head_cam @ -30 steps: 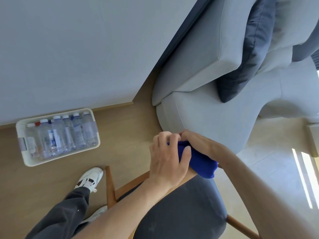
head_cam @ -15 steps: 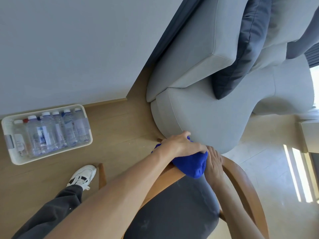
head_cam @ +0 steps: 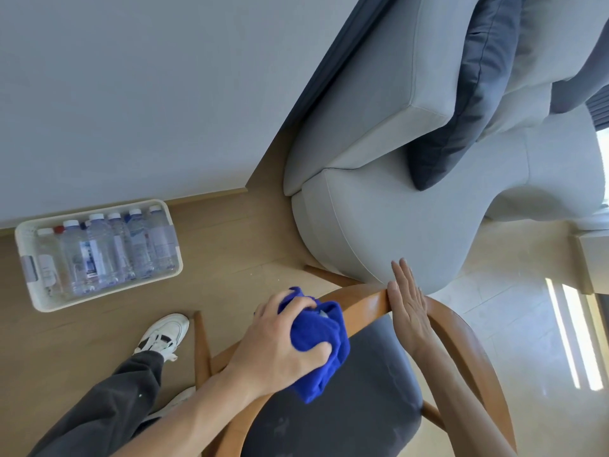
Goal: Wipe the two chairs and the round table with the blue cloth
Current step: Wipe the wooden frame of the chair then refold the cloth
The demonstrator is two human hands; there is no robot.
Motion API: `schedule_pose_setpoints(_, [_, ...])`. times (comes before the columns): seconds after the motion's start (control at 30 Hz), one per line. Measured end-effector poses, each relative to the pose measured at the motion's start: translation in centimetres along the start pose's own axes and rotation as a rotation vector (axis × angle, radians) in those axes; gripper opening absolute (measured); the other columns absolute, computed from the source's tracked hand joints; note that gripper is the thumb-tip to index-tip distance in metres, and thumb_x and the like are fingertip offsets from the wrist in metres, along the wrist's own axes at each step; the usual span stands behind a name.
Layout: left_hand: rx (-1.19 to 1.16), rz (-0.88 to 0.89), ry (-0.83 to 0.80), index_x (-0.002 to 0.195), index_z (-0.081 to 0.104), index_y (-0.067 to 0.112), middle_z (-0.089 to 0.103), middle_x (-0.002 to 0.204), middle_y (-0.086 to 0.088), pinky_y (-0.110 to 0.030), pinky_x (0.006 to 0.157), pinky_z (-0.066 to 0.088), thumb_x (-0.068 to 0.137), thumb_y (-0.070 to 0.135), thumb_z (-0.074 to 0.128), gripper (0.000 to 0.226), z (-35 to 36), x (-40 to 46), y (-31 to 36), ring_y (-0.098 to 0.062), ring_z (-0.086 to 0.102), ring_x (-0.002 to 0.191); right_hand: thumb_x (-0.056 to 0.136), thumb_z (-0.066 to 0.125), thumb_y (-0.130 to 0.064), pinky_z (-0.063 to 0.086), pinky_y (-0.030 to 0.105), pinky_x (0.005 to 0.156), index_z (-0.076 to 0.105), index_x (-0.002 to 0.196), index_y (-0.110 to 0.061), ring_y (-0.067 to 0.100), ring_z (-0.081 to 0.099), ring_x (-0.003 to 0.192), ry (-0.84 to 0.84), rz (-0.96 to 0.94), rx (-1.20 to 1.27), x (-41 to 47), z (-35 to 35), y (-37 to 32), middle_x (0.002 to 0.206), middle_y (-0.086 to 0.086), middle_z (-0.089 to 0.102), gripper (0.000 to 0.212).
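Observation:
A wooden chair (head_cam: 461, 328) with a curved backrest rail and a dark grey seat cushion (head_cam: 346, 407) stands below me. My left hand (head_cam: 280, 344) grips the bunched blue cloth (head_cam: 321, 344) and presses it on the left part of the rail. My right hand (head_cam: 408, 305) lies flat with straight fingers on the top of the rail, just right of the cloth. The round table and a second chair are out of view.
A light grey sofa (head_cam: 379, 232) with a dark cushion (head_cam: 468, 103) stands right behind the chair, nearly touching the rail. A white bin of water bottles (head_cam: 99, 252) sits on the wooden floor by the wall. My leg and white shoe (head_cam: 161, 334) are at left.
My left hand has slid the cloth leftward and down along the rail. My right hand let go of the cloth and now lies flat on the rail.

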State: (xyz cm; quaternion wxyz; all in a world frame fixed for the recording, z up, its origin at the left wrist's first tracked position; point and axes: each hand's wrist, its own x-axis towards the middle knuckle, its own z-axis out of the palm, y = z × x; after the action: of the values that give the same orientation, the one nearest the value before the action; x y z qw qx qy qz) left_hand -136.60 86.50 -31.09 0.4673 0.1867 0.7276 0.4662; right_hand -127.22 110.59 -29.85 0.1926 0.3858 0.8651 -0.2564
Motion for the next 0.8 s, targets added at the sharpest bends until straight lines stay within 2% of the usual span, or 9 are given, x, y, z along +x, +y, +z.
schedule_pose_setpoints(0.1, [-0.027,0.010,0.077,0.116,0.045,0.049,0.033,0.132,0.026,-0.020,0.098,0.038,0.063,0.065,0.059,0.057,0.5,-1.5,-1.4,-0.004,0.039,0.125,0.097,0.010,-0.058,-0.005,0.037,0.121,-0.004,0.144,-0.044,-0.001,-0.007,0.145,0.056,-0.006,0.039,-0.2,0.5,-0.3,0.156,-0.022,-0.008,0.051])
schedule_pose_setpoints(0.27, [0.203,0.077,0.187,0.115,0.049,0.043,0.041,0.132,0.016,-0.040,0.101,0.041,0.061,0.076,0.054,0.064,2.4,2.6,2.3,-0.012,0.043,0.121,0.103,0.021,-0.040,-0.002,0.042,0.121,0.002,0.151,-0.032,0.005,-0.002,0.147,0.081,0.001,0.067,-0.1,0.7,-0.4,0.160,-0.012,-0.002,0.053])
schedule_pose_setpoints(0.4, [0.498,0.133,-0.029,0.118,0.049,0.030,0.048,0.127,0.000,-0.048,0.093,0.039,0.068,0.070,0.057,0.064,5.2,8.9,8.3,-0.028,0.044,0.116,0.101,0.047,-0.016,0.003,0.044,0.120,0.002,0.151,-0.020,0.012,-0.002,0.149,0.012,-0.013,-0.014,0.3,0.0,-0.4,0.161,-0.003,-0.002,0.067])
schedule_pose_setpoints(0.47, [0.508,0.099,-0.077,0.120,0.047,0.029,0.048,0.126,-0.001,-0.047,0.090,0.041,0.069,0.066,0.061,0.065,5.6,9.9,8.5,-0.030,0.044,0.115,0.100,0.049,-0.013,0.003,0.043,0.120,0.003,0.151,-0.017,0.013,-0.003,0.149,-0.013,-0.020,-0.044,0.3,-0.2,-0.3,0.161,-0.002,-0.002,0.069])
schedule_pose_setpoints(0.6, [0.327,0.158,0.104,0.126,0.046,0.034,0.040,0.138,0.008,-0.044,0.098,0.043,0.065,0.064,0.060,0.070,4.4,6.4,4.7,-0.020,0.039,0.124,0.105,0.030,-0.025,0.000,0.041,0.120,0.010,0.153,-0.024,0.007,-0.004,0.148,0.008,-0.008,-0.012,0.0,0.1,-0.3,0.161,-0.008,-0.001,0.052])
schedule_pose_setpoints(0.7, [0.213,0.220,0.233,0.122,0.046,0.039,0.038,0.134,0.017,-0.031,0.093,0.046,0.062,0.062,0.061,0.066,3.3,2.5,2.0,-0.011,0.044,0.119,0.104,0.016,-0.038,0.000,0.041,0.121,0.010,0.152,-0.031,0.005,-0.002,0.147,0.052,0.016,0.024,0.0,0.3,-0.2,0.161,-0.011,0.002,0.049])
schedule_pose_setpoints(0.8, [0.096,0.161,0.284,0.121,0.041,0.047,0.035,0.136,0.020,-0.017,0.089,0.042,0.063,0.061,0.067,0.066,2.5,-2.1,-2.3,-0.007,0.047,0.115,0.101,0.009,-0.049,0.000,0.044,0.121,0.009,0.152,-0.034,0.006,-0.001,0.148,0.061,-0.001,0.011,0.1,0.6,0.0,0.161,-0.011,0.002,0.053])
